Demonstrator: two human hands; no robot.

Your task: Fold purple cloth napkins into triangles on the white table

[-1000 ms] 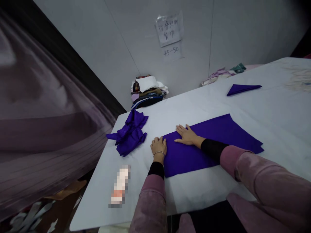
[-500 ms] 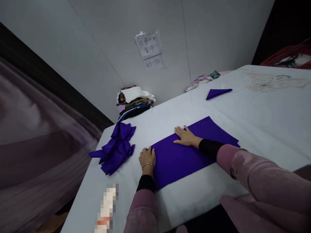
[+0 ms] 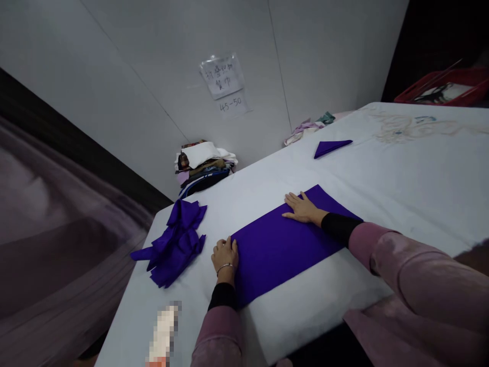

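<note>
A purple napkin [image 3: 275, 250] lies as a flat rectangle on the white-covered table [image 3: 305, 290]. At its left edge, near the upper corner, is my left hand [image 3: 225, 256], with bent fingers closed on the edge; the fingertips are partly hidden. My right hand [image 3: 301, 208] rests palm down near the far edge, fingers spread flat on the cloth. To the left of my left hand lies a crumpled heap of purple napkins [image 3: 175, 244]. Farther back on the table sits a purple napkin folded into a narrow triangle [image 3: 331, 148].
A stack of folded clothes [image 3: 206, 165] stands behind the table against the wall, and more fabric [image 3: 305, 130] lies farther right. A red basket [image 3: 443, 86] is beyond the far right edge. At the lower left is a pixelated object [image 3: 163, 331]. A handwritten sign [image 3: 223, 81] hangs on the wall.
My right hand has slid to the right along the napkin's far edge. My left hand stays at the left edge. The view has shifted slightly.
</note>
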